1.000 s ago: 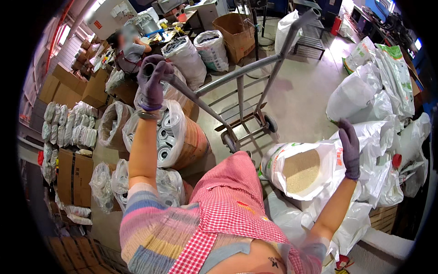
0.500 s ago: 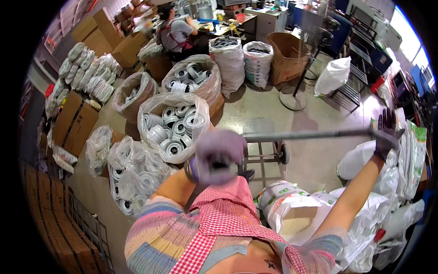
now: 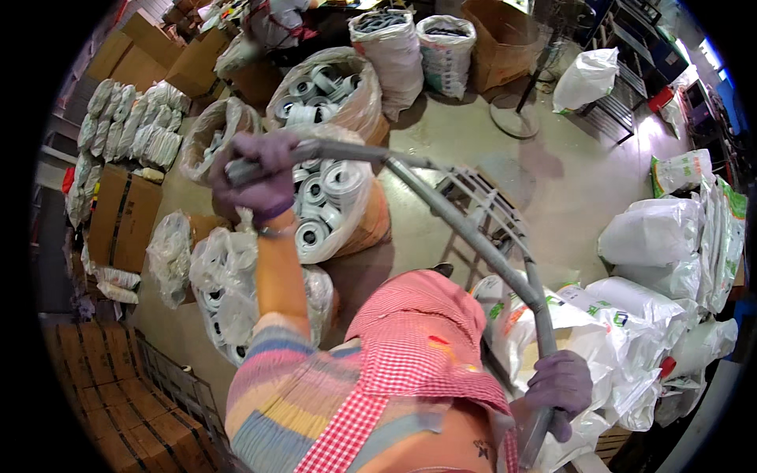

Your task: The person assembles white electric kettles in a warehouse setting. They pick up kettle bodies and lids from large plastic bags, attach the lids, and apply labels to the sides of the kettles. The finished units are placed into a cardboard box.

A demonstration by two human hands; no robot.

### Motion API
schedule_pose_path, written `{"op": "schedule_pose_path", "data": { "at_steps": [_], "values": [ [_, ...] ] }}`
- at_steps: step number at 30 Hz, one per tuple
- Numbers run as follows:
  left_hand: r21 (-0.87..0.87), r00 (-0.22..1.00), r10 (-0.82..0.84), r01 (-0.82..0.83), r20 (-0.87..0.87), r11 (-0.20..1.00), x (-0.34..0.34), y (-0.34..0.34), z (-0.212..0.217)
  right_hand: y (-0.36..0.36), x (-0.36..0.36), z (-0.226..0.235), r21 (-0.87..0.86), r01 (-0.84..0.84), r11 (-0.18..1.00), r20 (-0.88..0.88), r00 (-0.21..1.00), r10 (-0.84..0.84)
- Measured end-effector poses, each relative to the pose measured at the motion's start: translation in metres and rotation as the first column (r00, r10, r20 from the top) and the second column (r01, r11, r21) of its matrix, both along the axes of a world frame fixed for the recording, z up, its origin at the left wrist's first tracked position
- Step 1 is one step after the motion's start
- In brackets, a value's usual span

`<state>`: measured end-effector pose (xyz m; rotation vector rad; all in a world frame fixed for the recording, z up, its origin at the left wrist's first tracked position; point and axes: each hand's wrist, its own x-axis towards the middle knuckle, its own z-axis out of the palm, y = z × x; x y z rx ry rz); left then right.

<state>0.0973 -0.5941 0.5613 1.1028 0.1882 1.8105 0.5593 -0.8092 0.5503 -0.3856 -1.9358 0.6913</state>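
Observation:
Both my hands, in grey-purple gloves, grip the grey bent-tube handles of a hand truck. My left hand wraps round the left handle's end, out in front of a bag of pulley-like wheels. My right hand is closed round the other handle, low on the right, beside an open white sack whose pale contents partly show. The truck's slatted metal frame slants away over the floor between the handles. Its lower part is partly hidden by the tubes and my apron.
Plastic-lined boxes of grey-white wheels stand left and ahead. Stacked white sacks line the right side. Brown cartons on a metal-framed cart are at lower left. A stand with a round base is ahead; another person is beyond.
My right hand, spread open at the far right before, is now lower and closed on a handle. My left hand has moved left and forward; the hand truck's handles have swung round.

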Motion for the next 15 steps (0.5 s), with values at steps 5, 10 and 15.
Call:
{"op": "schedule_pose_path", "data": {
  "at_steps": [5, 10, 15],
  "values": [
    [0.083, 1.000, 0.007, -0.006, -0.013, 0.997, -0.039, -0.034, -0.009, -0.054, -0.055, -0.018, -0.134, 0.302, 0.944, -0.263, 0.907, -0.328],
    [0.011, 0.999, -0.034, 0.034, -0.033, 0.999, -0.102, -0.083, -0.016, -0.122, -0.120, -0.019, -0.124, 0.414, 0.902, -0.326, 0.841, -0.431],
    [-0.041, 0.998, -0.040, 0.038, -0.044, 0.998, -0.172, -0.150, -0.018, -0.190, -0.182, -0.017, -0.142, 0.411, 0.901, -0.327, 0.839, -0.434]
  ]
}}
